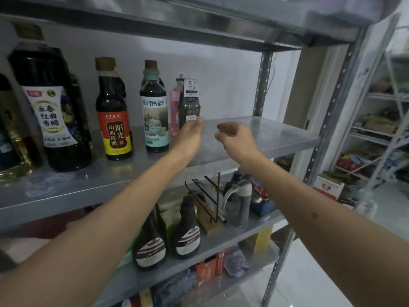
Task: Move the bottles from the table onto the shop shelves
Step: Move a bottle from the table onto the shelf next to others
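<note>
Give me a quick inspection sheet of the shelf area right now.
Surface: grey metal shelf, right half bare.
Job's things: small dark bottle upright at the row's right end, pink bottle behind it; CUCU vinegar bottle and teal-label bottle to its left.
Clutter: two sauce bottles and a wire rack on the shelf below.
Grippers: left hand open, fingertips at the small dark bottle; right hand loosely curled, holding nothing.
Cables: nothing seen.
Surroundings: more shelving at right.

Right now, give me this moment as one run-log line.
left hand: open, fingertips at small dark bottle | right hand: loosely curled, holding nothing | shelf: bare to the right
</note>
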Demonstrator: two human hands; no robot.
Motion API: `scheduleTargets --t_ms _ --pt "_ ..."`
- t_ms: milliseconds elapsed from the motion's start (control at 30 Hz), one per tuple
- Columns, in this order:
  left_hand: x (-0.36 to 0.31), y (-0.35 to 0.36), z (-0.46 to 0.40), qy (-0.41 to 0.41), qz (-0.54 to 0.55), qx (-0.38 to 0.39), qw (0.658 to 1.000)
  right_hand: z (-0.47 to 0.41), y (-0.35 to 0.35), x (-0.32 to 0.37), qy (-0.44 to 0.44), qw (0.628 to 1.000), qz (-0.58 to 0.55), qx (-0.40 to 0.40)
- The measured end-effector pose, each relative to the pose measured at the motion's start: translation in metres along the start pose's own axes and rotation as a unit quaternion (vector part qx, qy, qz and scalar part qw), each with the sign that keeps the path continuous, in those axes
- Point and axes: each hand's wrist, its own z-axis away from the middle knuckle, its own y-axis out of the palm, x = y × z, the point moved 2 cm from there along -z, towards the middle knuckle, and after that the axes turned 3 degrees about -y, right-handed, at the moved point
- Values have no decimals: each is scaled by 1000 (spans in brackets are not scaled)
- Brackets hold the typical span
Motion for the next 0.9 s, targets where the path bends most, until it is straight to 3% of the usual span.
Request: scheduleTargets --t_ms 367,633,900 --pt "-1 38 83 105 -170 17 980 99 -72 1 4 984 179 -19" --pt "-12 50 130 143 -209 61 966 167 -98 21 22 953 293 -67" --pt "-1 25 199 175 -211 125 954 255 -87 50 97 922 362 -93"
